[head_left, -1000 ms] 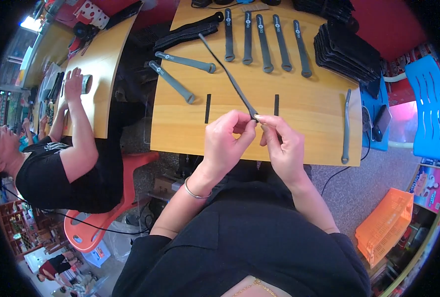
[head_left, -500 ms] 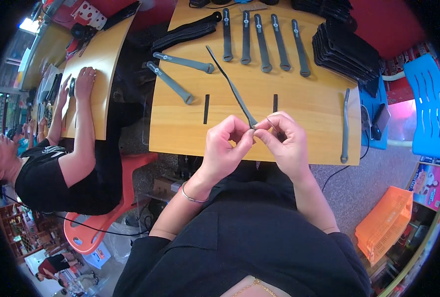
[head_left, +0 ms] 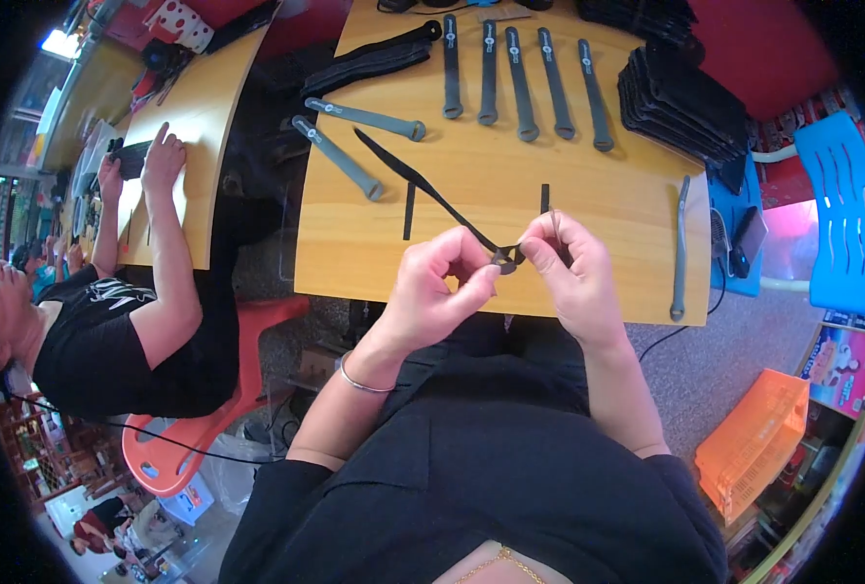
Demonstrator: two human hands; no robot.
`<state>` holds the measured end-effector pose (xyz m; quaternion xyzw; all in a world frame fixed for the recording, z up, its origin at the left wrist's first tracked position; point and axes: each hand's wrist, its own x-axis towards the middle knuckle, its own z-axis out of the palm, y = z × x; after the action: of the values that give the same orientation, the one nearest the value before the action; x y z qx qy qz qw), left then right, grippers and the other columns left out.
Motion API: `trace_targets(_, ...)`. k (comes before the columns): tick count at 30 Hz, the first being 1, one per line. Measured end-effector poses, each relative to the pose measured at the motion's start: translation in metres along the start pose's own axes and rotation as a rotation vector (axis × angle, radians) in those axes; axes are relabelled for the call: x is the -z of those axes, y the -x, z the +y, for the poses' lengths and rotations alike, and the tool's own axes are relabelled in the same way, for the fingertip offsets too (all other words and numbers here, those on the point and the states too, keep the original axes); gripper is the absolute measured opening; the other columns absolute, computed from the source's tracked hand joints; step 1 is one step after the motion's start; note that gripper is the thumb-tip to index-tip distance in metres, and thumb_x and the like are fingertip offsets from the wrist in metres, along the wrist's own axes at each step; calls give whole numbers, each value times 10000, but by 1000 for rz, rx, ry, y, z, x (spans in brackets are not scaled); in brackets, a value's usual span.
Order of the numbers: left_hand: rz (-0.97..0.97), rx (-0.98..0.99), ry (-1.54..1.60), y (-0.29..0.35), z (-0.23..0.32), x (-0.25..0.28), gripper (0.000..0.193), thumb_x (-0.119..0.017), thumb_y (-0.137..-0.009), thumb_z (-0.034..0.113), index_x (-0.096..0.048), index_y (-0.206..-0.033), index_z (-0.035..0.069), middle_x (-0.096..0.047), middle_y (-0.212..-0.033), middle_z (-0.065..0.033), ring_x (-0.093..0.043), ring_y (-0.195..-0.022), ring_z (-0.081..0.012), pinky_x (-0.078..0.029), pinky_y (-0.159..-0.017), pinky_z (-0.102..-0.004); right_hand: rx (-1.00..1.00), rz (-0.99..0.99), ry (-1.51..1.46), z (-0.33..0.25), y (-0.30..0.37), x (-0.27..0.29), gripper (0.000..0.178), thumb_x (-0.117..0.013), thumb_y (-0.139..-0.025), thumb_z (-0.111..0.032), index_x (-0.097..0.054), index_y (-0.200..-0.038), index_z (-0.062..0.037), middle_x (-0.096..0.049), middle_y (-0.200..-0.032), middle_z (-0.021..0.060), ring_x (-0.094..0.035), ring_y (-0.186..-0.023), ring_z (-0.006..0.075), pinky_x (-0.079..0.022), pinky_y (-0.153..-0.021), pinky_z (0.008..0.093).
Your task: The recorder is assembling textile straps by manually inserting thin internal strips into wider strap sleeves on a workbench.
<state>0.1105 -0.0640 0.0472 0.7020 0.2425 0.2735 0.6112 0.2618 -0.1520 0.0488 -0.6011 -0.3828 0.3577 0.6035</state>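
My left hand (head_left: 444, 289) is closed in a pinch on a narrow dark strap (head_left: 408, 180) close to its near end. The strap's long free part slants up and to the left above the table. Opposite it, my right hand (head_left: 573, 277) pinches the tip of that same end, which is bent into a small loop between my fingers. A thin metallic piece (head_left: 555, 226) rises among my right fingers; its kind does not show. Two grey straps (head_left: 338, 158) with slotted round ends lie to the left, and several more grey straps (head_left: 520, 88) are lined up beyond my hands.
Two short black strips (head_left: 410, 212) lie on the wooden table (head_left: 481, 185). A lone strap (head_left: 680, 248) is near its right edge. Black straps (head_left: 374, 63) are bundled at the far left, with a black stack (head_left: 680, 102) far right. Another person (head_left: 111, 321) works on the left.
The held strap has swung lower and to the left, turning its dark side up. My hands have moved slightly apart, and the near end now shows as a loop between them.
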Motion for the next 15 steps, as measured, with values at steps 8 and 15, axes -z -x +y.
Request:
trace_targets(8, 6, 25, 378, 0, -11, -13, 165, -653, -868, 100, -521, -816, 16, -560, -756, -10, -539, -657, -52, -454, -598, -195, -67, -52, 33, -12, 5, -4, 64, -624, -852, -39, -570, -858, -5, -503, -770, -4, -452, -675, 61, -383, -611, 216)
trace_targets(15, 4, -22, -56, -2, -4, -15, 187, -636, -875, 102, -522, -767, 1, -521, -689, -30, -523, -614, -78, -433, -554, -222, 14, -22, -40, -7, 10, -4, 94, -621, -861, -52, -551, -826, 0, -521, -777, 43, -474, -648, 87, -390, -590, 229)
